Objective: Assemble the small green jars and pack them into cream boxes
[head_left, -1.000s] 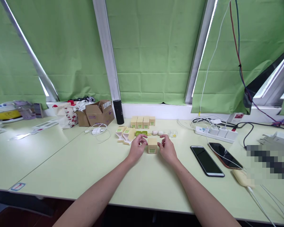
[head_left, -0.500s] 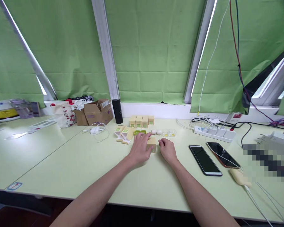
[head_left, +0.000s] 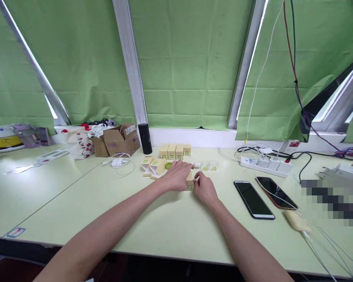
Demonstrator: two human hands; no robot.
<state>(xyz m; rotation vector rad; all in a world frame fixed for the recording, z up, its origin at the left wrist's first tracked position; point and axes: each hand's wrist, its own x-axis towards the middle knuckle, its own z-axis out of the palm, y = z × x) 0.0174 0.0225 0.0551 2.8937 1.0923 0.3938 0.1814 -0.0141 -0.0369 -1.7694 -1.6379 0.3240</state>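
Note:
A small tan box with a green label (head_left: 189, 185) stands on the pale green table (head_left: 153, 219). My left hand (head_left: 178, 176) lies over its top and left side, fingers wrapped on it. My right hand (head_left: 204, 188) rests just right of the box with fingers curled, fingertips touching the box's right edge. Behind them a row of several tan boxes (head_left: 175, 151) stands near the window sill. Flat unfolded box blanks (head_left: 151, 166) lie to the left. Small white and clear earbud-like cases (head_left: 206, 166) lie beyond the right hand.
Two phones (head_left: 254, 199) lie to the right, beside a power strip (head_left: 264, 163) with cables. A black cylinder (head_left: 145, 138) and open cardboard cartons (head_left: 117, 139) stand at the back left. A white charger with cord (head_left: 117, 162) lies nearby. Green blinds cover the windows.
My left hand has moved from beside the box to lie over its top. My right hand has closed in to the box's right edge and curled.

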